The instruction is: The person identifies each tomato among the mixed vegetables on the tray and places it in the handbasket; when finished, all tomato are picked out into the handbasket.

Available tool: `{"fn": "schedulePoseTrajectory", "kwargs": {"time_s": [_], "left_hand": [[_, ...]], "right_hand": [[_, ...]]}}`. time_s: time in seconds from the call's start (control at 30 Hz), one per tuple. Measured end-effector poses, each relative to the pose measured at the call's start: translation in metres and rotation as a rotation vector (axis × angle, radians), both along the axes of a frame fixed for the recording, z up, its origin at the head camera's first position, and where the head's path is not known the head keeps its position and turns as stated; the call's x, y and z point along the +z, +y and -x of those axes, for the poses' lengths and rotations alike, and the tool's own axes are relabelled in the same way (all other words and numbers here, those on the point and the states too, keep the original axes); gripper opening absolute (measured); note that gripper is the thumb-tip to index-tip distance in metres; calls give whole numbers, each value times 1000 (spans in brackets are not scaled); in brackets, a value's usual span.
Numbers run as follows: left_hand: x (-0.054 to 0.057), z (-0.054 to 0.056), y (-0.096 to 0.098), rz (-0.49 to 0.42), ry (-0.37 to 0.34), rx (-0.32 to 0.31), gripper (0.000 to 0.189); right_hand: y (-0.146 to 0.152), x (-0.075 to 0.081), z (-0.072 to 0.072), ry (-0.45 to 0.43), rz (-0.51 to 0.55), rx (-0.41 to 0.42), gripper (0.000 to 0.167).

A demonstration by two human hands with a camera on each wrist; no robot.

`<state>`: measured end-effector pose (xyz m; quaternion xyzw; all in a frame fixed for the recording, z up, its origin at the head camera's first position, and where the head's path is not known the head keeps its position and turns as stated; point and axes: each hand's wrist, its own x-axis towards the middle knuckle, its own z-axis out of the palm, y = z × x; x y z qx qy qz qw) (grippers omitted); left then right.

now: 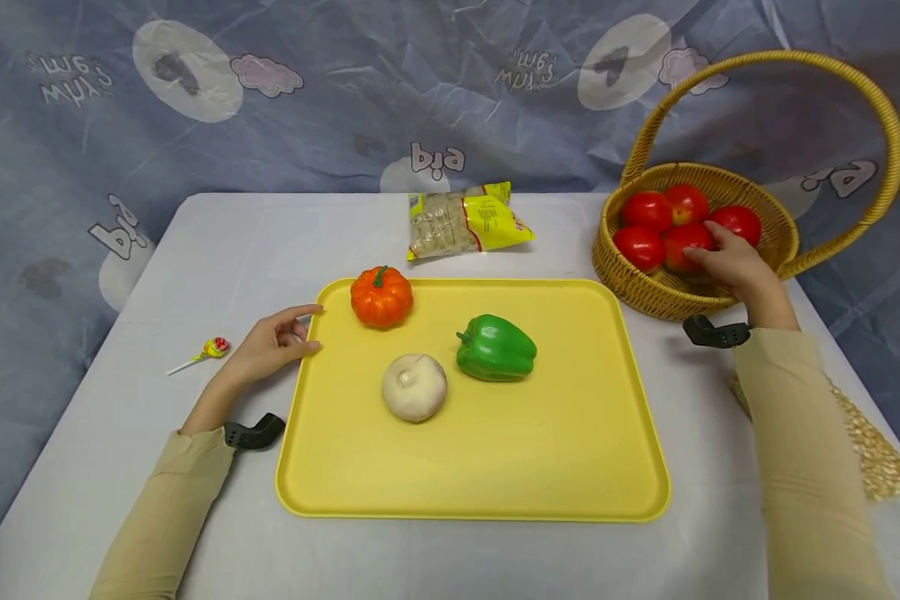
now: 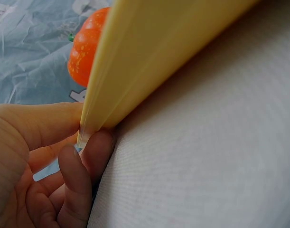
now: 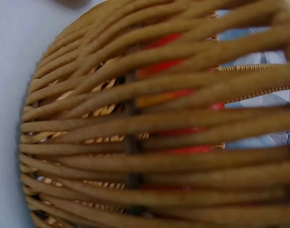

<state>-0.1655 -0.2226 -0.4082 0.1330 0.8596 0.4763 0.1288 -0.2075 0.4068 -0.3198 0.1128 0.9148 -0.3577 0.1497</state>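
Note:
At the left rim of a yellow tray [image 1: 555, 450], my left hand [image 1: 273, 342] pinches the edge; in the left wrist view, its fingers [image 2: 99, 152] curl against the underside. On the tray lie an orange pumpkin [image 1: 381, 297], a green bell pepper [image 1: 497, 348] and a round off-white vegetable [image 1: 414, 388] with a short stub. Inside a wicker basket [image 1: 645, 287], my right hand [image 1: 738, 262] grips a red tomato [image 1: 682, 247] between thumb and fingers. Several other tomatoes [image 1: 647, 211] surround it. The basket's woven wall [image 3: 159, 121] hides that hand in the right wrist view.
Behind the tray lies a yellow, partly clear packet [image 1: 461, 225]. A lollipop [image 1: 208, 350] is left of my left hand. The basket's tall handle [image 1: 888, 137] arches over its opening. Some gold glittery material [image 1: 873, 454] shows beside my right sleeve.

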Motion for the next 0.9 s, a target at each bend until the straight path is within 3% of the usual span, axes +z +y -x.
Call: {"fn": "schedulePoseTrajectory", "kwargs": {"time_s": [0.2,0.53,0.7,0.8,0.9], "left_hand": [[-1,2,1,-3,6,-16,54],[1,5,3,18,8,-48,52],[12,4,2,98,-5,-67,48],[23,2,0,180,9,-102,47],[42,0,0,286,85,-130,46]], "right_hand": [[1,1,-5,31,-168,36,81],[0,12,-17,38,-331,93,80],[-5,26,-26,69,-380,139,78],[-11,32,-32,149,-384,157,75],[-19,36,-38,262,-355,154,70]]}}
